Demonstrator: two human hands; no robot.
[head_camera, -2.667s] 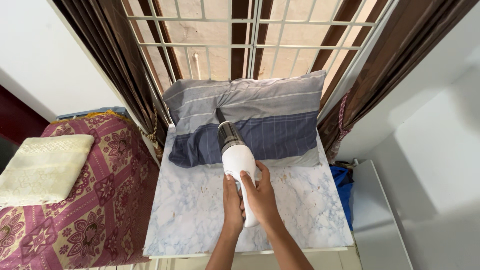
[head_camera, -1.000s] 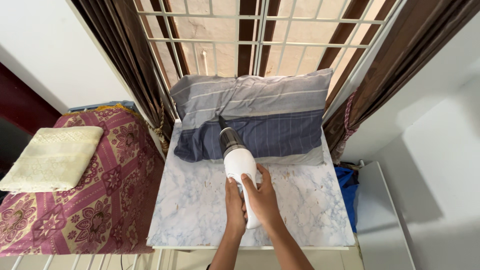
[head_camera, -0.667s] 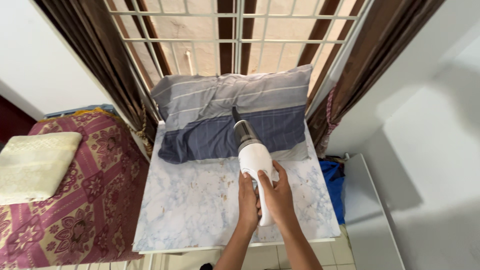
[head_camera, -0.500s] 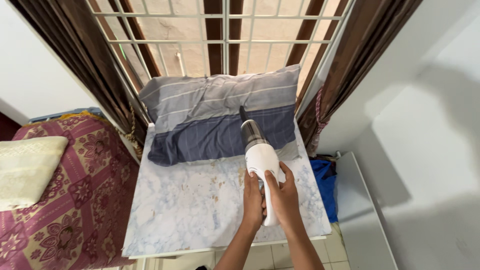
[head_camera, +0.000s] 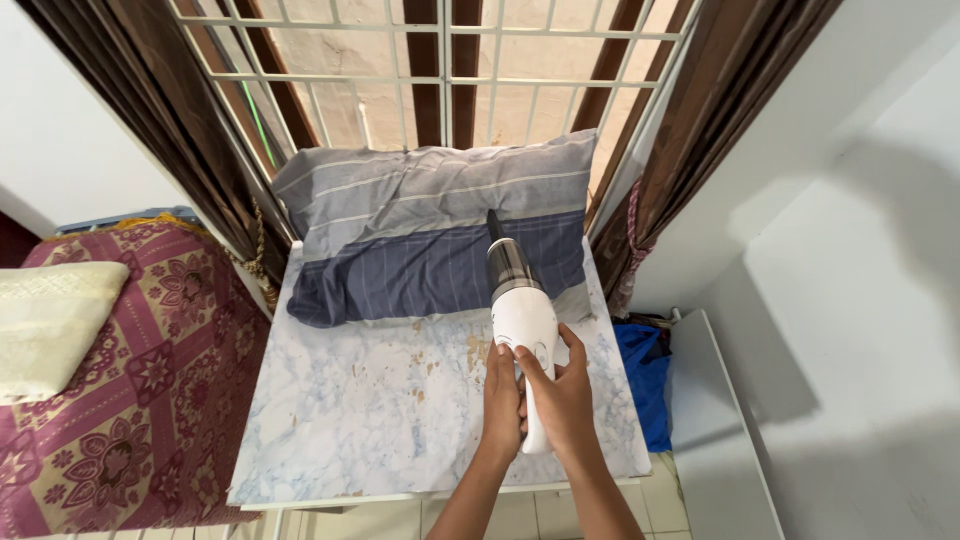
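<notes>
A marble-patterned tabletop (head_camera: 380, 420) stands below a window with a white metal grille (head_camera: 420, 60), flanked by brown curtains (head_camera: 720, 120) gathered with tie-backs. To the left lies a maroon floral bedspread (head_camera: 150, 400) with a folded cream cloth (head_camera: 45, 320) resting on it. A blue bag (head_camera: 640, 380) sits between the tabletop and a white cabinet (head_camera: 715, 440) against the white wall (head_camera: 870, 300).

Left hand (head_camera: 502, 402) and right hand (head_camera: 561, 398) grip white handheld vacuum (head_camera: 523, 318) against striped pillow (head_camera: 430, 235).
</notes>
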